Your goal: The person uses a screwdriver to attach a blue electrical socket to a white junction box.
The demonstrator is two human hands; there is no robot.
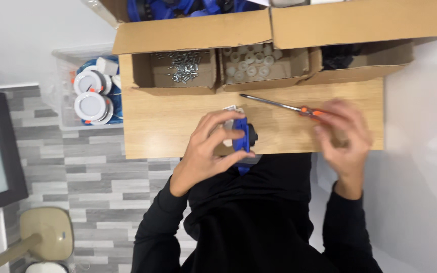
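Note:
My left hand [209,149] grips a small blue and black part [242,135] at the near edge of the wooden table [168,124], with a bit of white showing behind the fingers. My right hand [344,132] is blurred and lies over the orange handle of a screwdriver [279,104]; its metal shaft points left across the table. I cannot tell whether the fingers are closed around the handle.
Three open cardboard boxes stand along the table's far edge: one with metal screws [184,65], one with white round caps [250,63], one with dark parts [337,56]. A clear bin with white round fixtures [91,96] sits on the floor to the left. A stool [46,233] is at lower left.

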